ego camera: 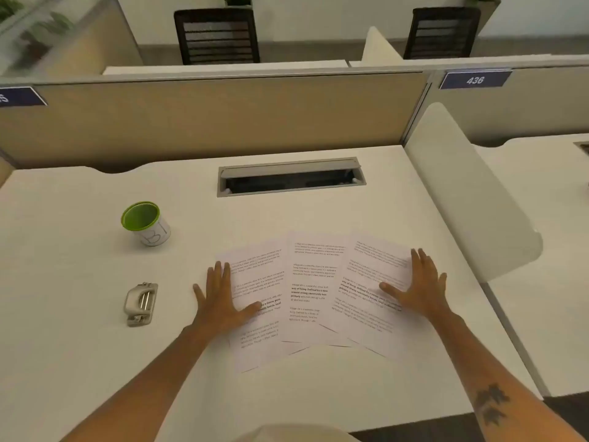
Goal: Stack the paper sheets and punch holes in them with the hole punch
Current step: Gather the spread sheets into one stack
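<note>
While three printed paper sheets (315,291) lie fanned out and overlapping on the near middle of the white tabletop (79,362), two bare hands press flat on their outer edges. Each sheet carries short blocks of black text, too small to read, and the sheets spread apart at the top while their lower parts overlap. On the leftmost sheet rests the left hand (221,301), open with fingers spread and palm down; its thumb lies on the paper while its outer fingers reach past the sheet's edge onto the tabletop. On the rightmost sheet rests the right hand (416,287), likewise open and flat, fingers pointing away from the person, gripping nothing. Both forearms reach in from the bottom of the view, and the right one bears a dark leaf-shaped tattoo. To the left of the sheets, apart from them, sits a small grey hole punch (141,304), untouched. Farther back on the left stands a white cup with a green rim and lining (146,223), with handwritten marks on its side. Behind the sheets, a grey cable hatch (291,176) is set into the tabletop, its lid raised. A beige divider panel (207,116) runs along the far edge, and a curved white screen (468,193) stands at the right side.
</note>
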{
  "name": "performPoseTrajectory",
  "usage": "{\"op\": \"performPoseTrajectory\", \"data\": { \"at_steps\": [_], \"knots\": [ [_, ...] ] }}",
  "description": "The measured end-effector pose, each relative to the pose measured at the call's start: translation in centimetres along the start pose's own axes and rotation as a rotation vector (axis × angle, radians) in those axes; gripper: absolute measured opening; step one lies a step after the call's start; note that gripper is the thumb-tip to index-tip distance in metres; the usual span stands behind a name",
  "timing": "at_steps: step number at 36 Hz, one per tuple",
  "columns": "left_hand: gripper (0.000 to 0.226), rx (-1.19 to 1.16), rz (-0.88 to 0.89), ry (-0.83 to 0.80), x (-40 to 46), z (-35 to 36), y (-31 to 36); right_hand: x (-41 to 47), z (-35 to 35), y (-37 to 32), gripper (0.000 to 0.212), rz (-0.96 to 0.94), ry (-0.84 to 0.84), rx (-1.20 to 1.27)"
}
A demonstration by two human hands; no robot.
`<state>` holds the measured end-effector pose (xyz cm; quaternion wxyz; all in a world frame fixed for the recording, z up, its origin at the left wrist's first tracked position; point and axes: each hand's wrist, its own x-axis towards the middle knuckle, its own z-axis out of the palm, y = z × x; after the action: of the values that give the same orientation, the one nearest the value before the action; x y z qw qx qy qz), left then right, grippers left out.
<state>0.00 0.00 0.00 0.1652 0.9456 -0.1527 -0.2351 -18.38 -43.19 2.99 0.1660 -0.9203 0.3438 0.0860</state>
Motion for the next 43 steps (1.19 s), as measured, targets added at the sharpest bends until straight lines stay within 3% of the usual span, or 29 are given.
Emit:
{"op": "performPoseTrajectory", "data": {
  "at_steps": [11, 23, 31, 37, 43],
  "knots": [
    [0.132, 0.019, 0.002, 0.033, 1.9, 0.0, 0.3, 2.3, 0.3, 1.3, 0.129, -0.001, -0.054, 0.031],
    [0.107, 0.027, 0.252, 0.086, 4.2, 1.5, 6.1, 3.0, 1.7, 1.9, 0.129, -0.024, -0.045, 0.015],
    [0.114, 0.099, 0.36, -0.009, 7.2, 1.1, 11.2, 2.6, 2.5, 2.3, 0.121, -0.063, -0.013, 0.023],
    [0.128, 0.133, 0.338, -0.102, 8.2, 1.6, 12.4, 2.3, 2.7, 2.2, 0.118, -0.063, 0.037, 0.098],
    [0.13, 0.151, 0.358, -0.084, 7.9, 2.2, 12.8, 1.8, 2.6, 2.0, 0.112, -0.02, 0.079, 0.143]
  ]
}}
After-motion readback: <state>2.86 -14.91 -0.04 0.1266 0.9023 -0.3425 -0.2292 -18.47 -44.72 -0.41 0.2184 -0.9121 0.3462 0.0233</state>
